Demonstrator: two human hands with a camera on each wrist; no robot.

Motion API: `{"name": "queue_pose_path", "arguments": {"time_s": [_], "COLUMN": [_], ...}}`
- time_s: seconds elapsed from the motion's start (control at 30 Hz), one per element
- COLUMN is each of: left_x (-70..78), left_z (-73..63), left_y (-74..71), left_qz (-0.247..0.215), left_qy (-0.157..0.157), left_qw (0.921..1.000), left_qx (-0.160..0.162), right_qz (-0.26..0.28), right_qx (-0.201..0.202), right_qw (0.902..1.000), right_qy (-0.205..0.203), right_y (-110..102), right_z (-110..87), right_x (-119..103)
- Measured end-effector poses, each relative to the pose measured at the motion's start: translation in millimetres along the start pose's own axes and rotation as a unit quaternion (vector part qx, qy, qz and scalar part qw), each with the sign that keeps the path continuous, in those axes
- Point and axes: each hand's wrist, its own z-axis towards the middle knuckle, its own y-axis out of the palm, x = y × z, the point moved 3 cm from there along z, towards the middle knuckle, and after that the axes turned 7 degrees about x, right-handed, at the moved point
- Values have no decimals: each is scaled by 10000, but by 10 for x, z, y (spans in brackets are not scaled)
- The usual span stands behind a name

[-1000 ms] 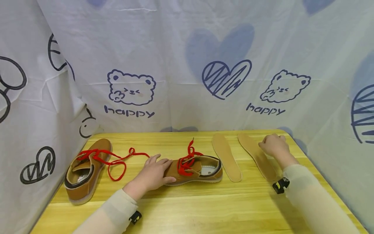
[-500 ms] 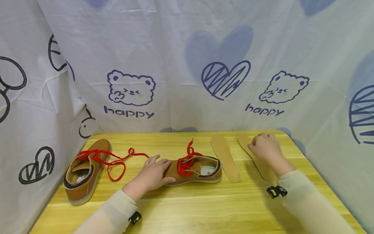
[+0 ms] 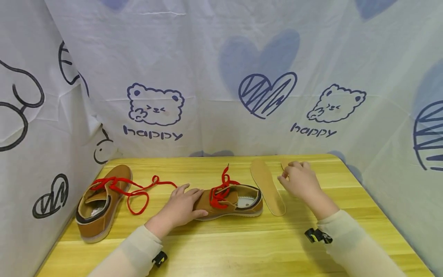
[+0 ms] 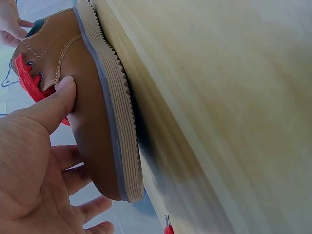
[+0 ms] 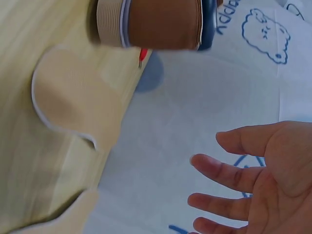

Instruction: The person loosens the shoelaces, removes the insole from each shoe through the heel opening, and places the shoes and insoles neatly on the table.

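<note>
A brown shoe (image 3: 205,198) with red laces lies sideways mid-table. My left hand (image 3: 181,204) holds its toe, the thumb on the near side and the fingers across to the far side; the left wrist view has that thumb (image 4: 63,92) against the leather. One tan insole (image 3: 268,188) lies beside the shoe's heel. A second insole (image 5: 63,219) is farther right, mostly hidden behind my right hand (image 3: 301,182) in the head view. That hand is over the insoles, its fingers slightly bent and parted, with nothing between them in the right wrist view.
At the left of the wooden table (image 3: 221,246) stands another brown shoe (image 3: 100,219). Its red lace (image 3: 138,209) trails in a loop toward my left hand. A white printed cloth (image 3: 207,77) hangs behind and along the sides of the table.
My right hand has moved left from the far insole's right side, across it, toward the nearer insole. My left hand and both shoes have stayed in place.
</note>
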Motion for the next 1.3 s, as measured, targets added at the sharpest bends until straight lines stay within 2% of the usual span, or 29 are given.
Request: {"name": "queue_pose_path", "arguments": {"time_s": [0.27,0.4,0.53,0.67,0.9,1.13,1.3], "left_x": [-2,-15,-18,-25,-48,-35,-84], "left_z": [-9,-16,-22,-22,-22,-34,23], "left_y": [13,19,14,9,0,-53,-51], "left_qz": [-183,-196,-218,-184,65,181,236], "left_qy": [-46,-86,6,169,235,221,246], "left_qw": [9998,9998,9998,9996,9992,9989,9987], "left_qx": [21,0,45,131,302,373,370], "right_qz": [-113,72,203,403,591,547,459], "right_qx": [183,281,360,341,286,122,69], "right_qw": [9986,9977,9963,9951,9928,9935,9942], "right_qy": [-483,-610,-759,-836,-998,-987,-967], "right_y": [65,125,214,292,382,437,424], "right_z": [-78,-128,-163,-183,-190,-210,-250], "right_x": [-245,-346,-415,-462,-509,-515,-530]}}
